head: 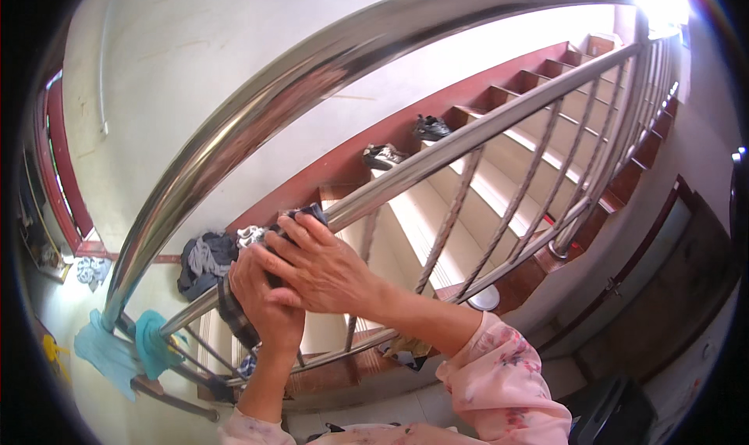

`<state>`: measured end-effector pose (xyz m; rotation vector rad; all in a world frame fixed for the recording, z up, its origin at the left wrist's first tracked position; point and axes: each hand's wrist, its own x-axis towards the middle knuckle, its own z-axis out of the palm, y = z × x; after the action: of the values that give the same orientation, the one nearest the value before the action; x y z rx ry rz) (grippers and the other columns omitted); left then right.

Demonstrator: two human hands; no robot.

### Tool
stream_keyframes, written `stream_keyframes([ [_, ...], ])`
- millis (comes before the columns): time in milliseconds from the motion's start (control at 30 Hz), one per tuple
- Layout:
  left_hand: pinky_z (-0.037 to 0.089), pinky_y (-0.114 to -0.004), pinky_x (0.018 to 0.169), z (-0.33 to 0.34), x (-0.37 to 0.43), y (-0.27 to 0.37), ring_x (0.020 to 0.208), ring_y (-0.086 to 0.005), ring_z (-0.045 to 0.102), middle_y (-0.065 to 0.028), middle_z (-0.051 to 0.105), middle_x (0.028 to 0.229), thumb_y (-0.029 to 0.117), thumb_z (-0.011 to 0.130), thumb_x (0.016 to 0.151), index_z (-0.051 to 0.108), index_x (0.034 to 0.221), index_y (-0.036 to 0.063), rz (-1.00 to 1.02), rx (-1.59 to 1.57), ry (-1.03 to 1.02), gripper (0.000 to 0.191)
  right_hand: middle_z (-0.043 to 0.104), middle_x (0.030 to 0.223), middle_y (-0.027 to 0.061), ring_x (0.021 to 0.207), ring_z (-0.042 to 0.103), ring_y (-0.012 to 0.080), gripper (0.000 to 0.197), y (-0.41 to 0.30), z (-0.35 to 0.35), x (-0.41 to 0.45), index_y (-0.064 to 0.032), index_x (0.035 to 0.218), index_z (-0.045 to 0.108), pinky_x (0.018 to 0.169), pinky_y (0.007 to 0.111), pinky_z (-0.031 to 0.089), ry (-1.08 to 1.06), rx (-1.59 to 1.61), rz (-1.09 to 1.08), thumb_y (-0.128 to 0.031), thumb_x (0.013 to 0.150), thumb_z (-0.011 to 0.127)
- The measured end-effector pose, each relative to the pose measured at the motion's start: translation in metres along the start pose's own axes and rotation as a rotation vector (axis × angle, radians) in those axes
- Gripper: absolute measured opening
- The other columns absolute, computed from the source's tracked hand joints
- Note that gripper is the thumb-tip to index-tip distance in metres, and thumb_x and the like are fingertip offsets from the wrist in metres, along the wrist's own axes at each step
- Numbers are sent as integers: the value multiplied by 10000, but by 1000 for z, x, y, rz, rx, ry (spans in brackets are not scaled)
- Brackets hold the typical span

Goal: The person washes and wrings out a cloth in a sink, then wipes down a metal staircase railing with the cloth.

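Note:
A dark checked cloth (237, 319) is wrapped around the lower metal rail (409, 167) of a stair railing and hangs down below it. My left hand (260, 295) grips the cloth around the rail from the near side. Over the cloth lies my right hand (322, 269), its fingers curled over the top and partly overlapping the left hand. The thick polished handrail (246, 117) arches above both hands. How much cloth lies under the palms is hidden.
Dark shoes (383, 156) stand on the stairs (415, 216) beyond the rail. Dark clothes (208, 260) are heaped behind the rail at left. Light blue cloths (105, 342) hang on the railing's lower end. A white round object (484, 297) sits near the railing's foot.

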<state>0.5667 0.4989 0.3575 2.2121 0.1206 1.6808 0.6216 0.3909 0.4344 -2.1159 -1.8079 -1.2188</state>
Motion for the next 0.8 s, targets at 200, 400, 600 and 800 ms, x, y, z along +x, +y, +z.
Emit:
stream_keyframes([
  [200,330,-478,965,18,45,65,1097,-389,460,-222,494,1156,127,554,837,440,1218,-82,162,-102,-107,449,517,1113,54,1068,439,228,574,70,-46,-31,-80,1234,479,985,399,299,96,-335,-80,-539,919,341],
  [400,375,-479,927,34,103,127,1064,-398,484,-227,504,1127,124,577,846,389,1272,-67,288,-174,-278,504,548,1116,29,1105,473,199,477,136,-111,-53,-138,1197,518,1029,387,296,92,-418,-25,-342,781,631],
  [600,475,-401,827,48,123,140,934,-338,564,-183,571,1017,185,638,834,496,1203,-42,490,-270,-152,456,611,1074,28,1082,537,204,367,152,-153,-58,-101,1079,600,961,368,383,257,-310,-79,-163,730,694],
  [800,437,-296,739,31,122,134,888,-212,546,-102,565,970,35,635,725,640,1019,-47,864,9,151,305,587,947,60,921,577,233,235,144,-151,-61,-55,902,595,869,383,454,262,-324,-201,-9,683,667],
])
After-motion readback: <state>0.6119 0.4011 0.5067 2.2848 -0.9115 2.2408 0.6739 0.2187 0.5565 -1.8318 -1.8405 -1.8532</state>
